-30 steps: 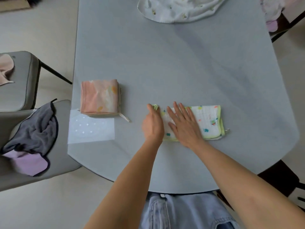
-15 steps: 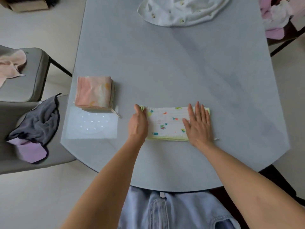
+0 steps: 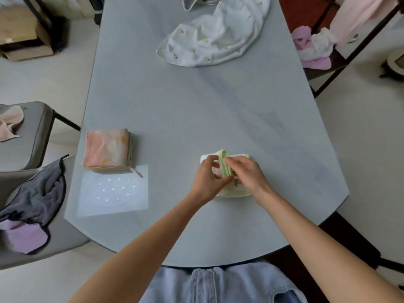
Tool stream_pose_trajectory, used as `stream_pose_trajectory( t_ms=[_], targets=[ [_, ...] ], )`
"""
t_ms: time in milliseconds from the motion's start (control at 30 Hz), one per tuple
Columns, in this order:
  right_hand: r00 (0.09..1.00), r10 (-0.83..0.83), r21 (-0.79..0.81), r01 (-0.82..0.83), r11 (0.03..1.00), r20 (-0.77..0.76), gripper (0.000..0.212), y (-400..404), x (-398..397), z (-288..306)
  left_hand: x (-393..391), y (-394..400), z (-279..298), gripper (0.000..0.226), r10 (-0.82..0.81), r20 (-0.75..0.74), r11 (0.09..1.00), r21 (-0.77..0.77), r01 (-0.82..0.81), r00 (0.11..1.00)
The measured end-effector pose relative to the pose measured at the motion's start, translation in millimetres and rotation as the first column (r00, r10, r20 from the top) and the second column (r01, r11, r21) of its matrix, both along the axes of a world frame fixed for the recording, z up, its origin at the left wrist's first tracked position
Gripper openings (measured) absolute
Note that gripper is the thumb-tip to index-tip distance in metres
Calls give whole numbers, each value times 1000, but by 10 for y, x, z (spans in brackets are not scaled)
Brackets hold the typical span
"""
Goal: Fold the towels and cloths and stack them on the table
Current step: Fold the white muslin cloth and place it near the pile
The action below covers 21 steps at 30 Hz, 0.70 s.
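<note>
- Your left hand [image 3: 208, 179] and right hand [image 3: 246, 173] meet over the green-edged cloth [image 3: 226, 171] near the table [image 3: 196, 106] edge closest to you.
- Both hands pinch its folded green border, raised between them; the rest lies flat beneath.
- The folded pink stack [image 3: 107, 149] sits well apart to your left.
- A white crumpled cloth [image 3: 214, 33] lies at the far end.

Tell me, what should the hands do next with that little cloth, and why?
Probably lay the raised green edge flat and press it: both hands pinch the cloth, half folded on the table. Then it can join the pink stack.
</note>
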State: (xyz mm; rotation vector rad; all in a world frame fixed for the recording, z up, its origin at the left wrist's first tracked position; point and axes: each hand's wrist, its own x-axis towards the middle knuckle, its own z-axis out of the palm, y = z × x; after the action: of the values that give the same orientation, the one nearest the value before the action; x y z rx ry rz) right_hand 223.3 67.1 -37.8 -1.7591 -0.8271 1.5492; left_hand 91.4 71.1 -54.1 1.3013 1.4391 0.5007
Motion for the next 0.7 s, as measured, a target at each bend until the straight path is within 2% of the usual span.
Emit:
stream_pose_trajectory(
  t_ms=[133,233,333,433,600,700],
  targets=[
    [960,-38,27,31,999,276,21,1,190,-139,200,-31,17,60,-147,42,988,-48,149,988],
    [904,-41,23,35,999,425,14,57,312,-216,203,55,24,46,-191,-46,980,43,193,980],
    [860,-15,15,8,1000,511,15,124,355,-290,127,260,-31,41,-179,-304,945,210,249,936],
    [816,20,-25,-7,1000,577,15,155,378,-393,114,441,-109,44,-252,-474,913,172,369,844],
    [764,28,-109,56,992,645,24,155,392,-523,165,537,-257,46,-328,-561,884,100,456,760],
    [750,33,-136,76,988,661,39,176,387,-543,175,553,-323,48,-344,-587,874,84,479,732]
  ],
)
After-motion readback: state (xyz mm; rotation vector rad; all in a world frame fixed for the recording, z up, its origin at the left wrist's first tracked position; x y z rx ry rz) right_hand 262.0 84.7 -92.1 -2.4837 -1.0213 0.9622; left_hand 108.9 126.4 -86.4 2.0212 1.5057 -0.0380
